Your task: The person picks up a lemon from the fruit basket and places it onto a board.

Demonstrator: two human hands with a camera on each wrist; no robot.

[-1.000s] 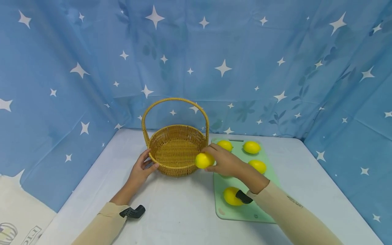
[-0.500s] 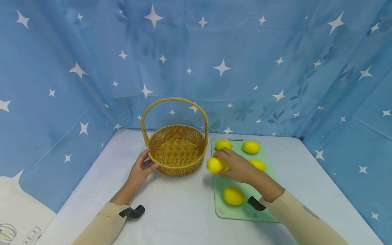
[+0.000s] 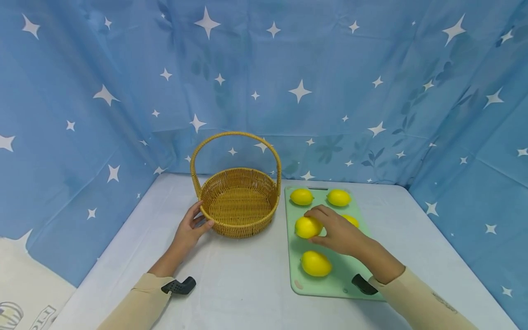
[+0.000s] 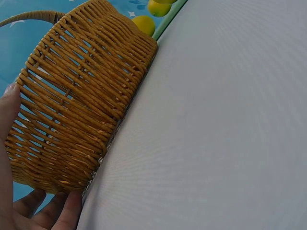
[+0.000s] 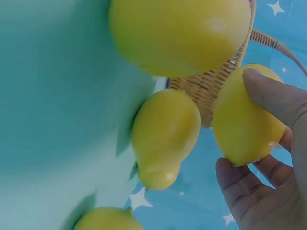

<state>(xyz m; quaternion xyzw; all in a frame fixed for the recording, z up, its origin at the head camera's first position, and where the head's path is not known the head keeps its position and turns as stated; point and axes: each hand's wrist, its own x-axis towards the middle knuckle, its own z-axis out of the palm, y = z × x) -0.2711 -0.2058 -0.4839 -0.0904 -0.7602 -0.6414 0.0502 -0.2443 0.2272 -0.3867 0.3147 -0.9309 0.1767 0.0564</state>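
In the head view, my right hand (image 3: 336,231) pinches a yellow lemon (image 3: 308,227) over the left side of a pale green cutting board (image 3: 338,282). The right wrist view has the thumb on one side of this lemon (image 5: 247,120) and fingertips on the other, with the lemon apart from the board. My left hand (image 3: 189,229) holds the left front of a round wicker basket (image 3: 239,206) with a tall handle. Its thumb and fingers curve about the basket's wall (image 4: 81,96) in the left wrist view. Nothing lies inside the basket.
Several more lemons lie on the board, among them a near one (image 3: 316,263) and two at the back, one of them at the far right (image 3: 338,197). A white cloth (image 3: 239,284) covers the table. Blue star-patterned curtains (image 3: 264,82) enclose its back and sides.
The right hand has carried the lemon from beside the basket's right rim rightward, over the board. The left hand and the basket have stayed in place.
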